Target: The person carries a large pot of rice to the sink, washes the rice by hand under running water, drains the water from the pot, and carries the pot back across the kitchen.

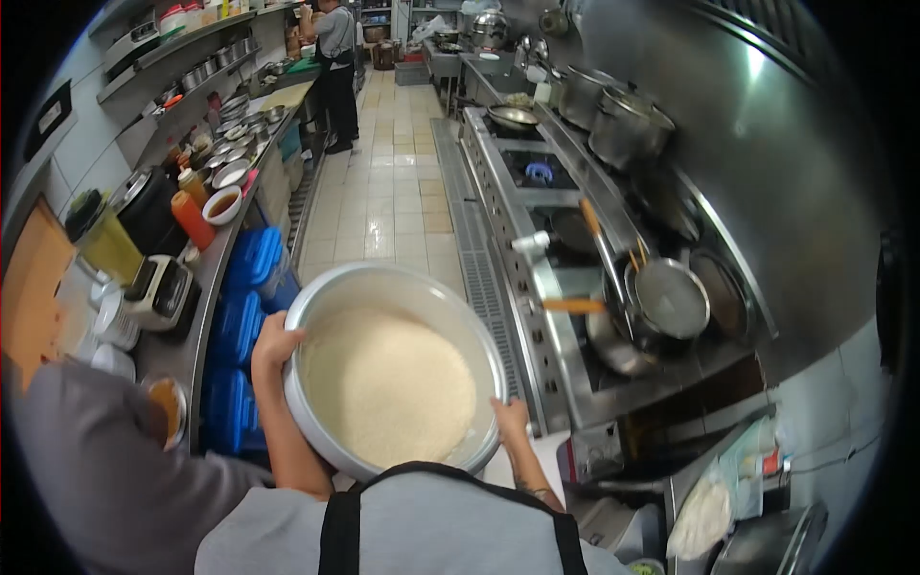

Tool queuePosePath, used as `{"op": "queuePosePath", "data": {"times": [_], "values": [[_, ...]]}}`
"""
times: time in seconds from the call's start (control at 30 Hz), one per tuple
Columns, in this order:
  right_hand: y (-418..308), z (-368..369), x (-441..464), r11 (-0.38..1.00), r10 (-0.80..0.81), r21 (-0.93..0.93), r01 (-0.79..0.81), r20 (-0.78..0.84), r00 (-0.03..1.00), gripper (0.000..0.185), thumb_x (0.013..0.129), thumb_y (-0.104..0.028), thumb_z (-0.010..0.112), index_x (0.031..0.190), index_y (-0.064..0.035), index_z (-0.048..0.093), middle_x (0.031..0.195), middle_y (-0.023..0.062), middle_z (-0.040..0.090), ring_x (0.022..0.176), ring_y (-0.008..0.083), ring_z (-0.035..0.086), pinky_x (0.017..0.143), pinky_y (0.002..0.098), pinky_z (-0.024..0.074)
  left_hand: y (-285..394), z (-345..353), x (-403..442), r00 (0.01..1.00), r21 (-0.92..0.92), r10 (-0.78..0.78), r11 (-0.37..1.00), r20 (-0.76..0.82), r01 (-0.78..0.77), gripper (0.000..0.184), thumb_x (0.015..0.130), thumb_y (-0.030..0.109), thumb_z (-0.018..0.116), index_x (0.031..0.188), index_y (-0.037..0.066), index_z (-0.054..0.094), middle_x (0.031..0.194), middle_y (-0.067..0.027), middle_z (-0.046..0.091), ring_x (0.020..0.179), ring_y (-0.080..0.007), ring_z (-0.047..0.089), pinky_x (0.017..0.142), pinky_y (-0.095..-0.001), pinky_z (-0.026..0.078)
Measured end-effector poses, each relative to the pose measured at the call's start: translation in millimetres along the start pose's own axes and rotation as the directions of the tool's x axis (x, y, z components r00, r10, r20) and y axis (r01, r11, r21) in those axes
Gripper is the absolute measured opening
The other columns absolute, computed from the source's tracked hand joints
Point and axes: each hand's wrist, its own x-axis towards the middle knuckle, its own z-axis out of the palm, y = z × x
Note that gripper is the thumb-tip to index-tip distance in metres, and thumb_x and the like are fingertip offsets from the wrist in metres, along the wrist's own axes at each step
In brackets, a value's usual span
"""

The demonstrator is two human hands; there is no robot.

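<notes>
Two blue bins (pixel 230 316) stand beneath the counter (pixel 212 278).

My two bare hands (pixel 275 343): one round grey pot (pixel 407 292). Three blue plastic bins (pixel 235 326); two tall steel stockpots (pixel 628 129); one orange-red plastic squeeze bottle (pixel 193 220).

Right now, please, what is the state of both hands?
Left hand: closed on the rim of the big pot.
Right hand: closed on its opposite side.
</notes>
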Motion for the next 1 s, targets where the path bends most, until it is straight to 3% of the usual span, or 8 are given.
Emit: {"op": "queuePosePath", "data": {"times": [0.1, 0.37, 0.67, 0.73, 0.8, 0.87, 0.93, 1.0], "values": [[-59.8, 44.0, 23.8, 0.987, 0.115, 0.09, -0.133, 0.181, 0.977, 0.036, 0.072, -0.012, 0.064, 0.095, 0.013, 0.052, 0.088, 0.0224, 0.059, 0.074, 0.0262, 0.059, 0.066, 0.0332, 0.0456, -14.4, -18.5, 60.8, 0.989, 0.073, -0.126, 0.989, -0.073, 0.131, 0.033, 0.058, 0.007, 0.058, 0.088, -0.006, 0.059, 0.077, -0.0158, 0.06, 0.07, -0.0223, 0.058, 0.065, -0.0325, 0.045], [-142.0, 144.8, 113.7, 0.989, 0.111, 0.051, -0.136, 0.339, 0.934, 0.036, 0.078, -0.014, 0.06, 0.098, 0.0132, 0.048, 0.083, 0.0196, 0.058, 0.068, 0.0227, 0.058, 0.056, 0.032, 0.0461, -3.6, -68.4, 150.4, 0.97, 0.058, -0.083, 0.994, -0.228, 0.098, 0.031, 0.06, 0.011, 0.055, 0.085, -0.007, 0.056, 0.078, -0.0189, 0.06, 0.075, -0.0251, 0.059, 0.068, -0.0333, 0.044], [-206.6, 272.6, 261.1, 0.976, -0.096, 0.216, -0.012, 0.482, 0.871, 0.031, 0.08, -0.016, 0.056, 0.094, 0.0106, 0.051, 0.079, 0.0164, 0.058, 0.062, 0.0215, 0.057, 0.051, 0.0344, 0.0464, -5.7, -88.0, 283.5, 0.938, 0.172, -0.086, 0.973, -0.336, 0.151, 0.032, 0.061, 0.011, 0.057, 0.087, -0.007, 0.055, 0.079, -0.0182, 0.059, 0.075, -0.0246, 0.058, 0.071, -0.0334, 0.044], [-267.4, 297.1, 291.2, 0.977, -0.096, 0.215, 0.005, 0.415, 0.905, 0.032, 0.079, -0.016, 0.057, 0.095, 0.0106, 0.051, 0.079, 0.0167, 0.058, 0.063, 0.0216, 0.057, 0.05, 0.0344, 0.0466, 6.9, -87.3, 318.1, 0.92, -0.039, -0.127, 0.992, -0.37, 0.121, 0.033, 0.062, 0.008, 0.056, 0.091, -0.006, 0.055, 0.084, -0.0146, 0.06, 0.076, -0.0206, 0.057, 0.069, -0.0316, 0.044], [-312.2, 314.2, 318.0, 0.992, -0.105, -0.008, 0.124, 0.477, 0.872, 0.034, 0.078, -0.017, 0.058, 0.096, 0.0106, 0.05, 0.079, 0.0173, 0.058, 0.063, 0.022, 0.057, 0.051, 0.0346, 0.0464, -6.9, -99.8, 361.0, 0.914, -0.021, -0.152, 0.988, -0.377, 0.155, 0.033, 0.063, 0.005, 0.054, 0.095, -0.006, 0.055, 0.085, -0.0114, 0.06, 0.075, -0.0177, 0.057, 0.067, -0.0302, 0.044], [-321.5, 364.0, 363.8, 0.986, -0.161, 0.102, 0.129, 0.437, 0.885, 0.035, 0.078, -0.018, 0.058, 0.097, 0.0097, 0.051, 0.08, 0.0177, 0.058, 0.065, 0.0222, 0.058, 0.051, 0.0345, 0.0463, -16.6, -111.9, 394.1, 0.898, 0.038, -0.034, 0.998, -0.438, 0.056, 0.03, 0.064, 0.005, 0.053, 0.093, -0.005, 0.055, 0.081, -0.0097, 0.059, 0.071, -0.016, 0.056, 0.065, -0.0291, 0.044], [-344.9, 391.8, 395.1, 0.961, -0.276, 0.135, 0.241, 0.53, 0.802, 0.043, 0.075, -0.027, 0.06, 0.094, 0.0105, 0.052, 0.08, 0.0234, 0.058, 0.067, 0.0301, 0.06, 0.055, 0.0384, 0.0479, 0.1, -109.2, 418.1, 0.873, -0.081, -0.11, 0.993, -0.475, 0.081, 0.032, 0.064, 0.008, 0.053, 0.093, -0.004, 0.055, 0.079, -0.0076, 0.058, 0.069, -0.0162, 0.054, 0.065, -0.0283, 0.043], [-390.7, 404.8, 415.1, 0.968, -0.215, 0.016, 0.249, 0.561, 0.799, 0.044, 0.075, -0.028, 0.059, 0.095, 0.0108, 0.051, 0.082, 0.0243, 0.058, 0.068, 0.0308, 0.061, 0.056, 0.0381, 0.0484, 10.7, -109.9, 440.0, 0.881, -0.152, -0.197, 0.978, -0.429, 0.145, 0.032, 0.065, 0.01, 0.054, 0.094, -0.004, 0.054, 0.079, -0.0077, 0.058, 0.069, -0.0168, 0.054, 0.065, -0.0282, 0.043]]}}
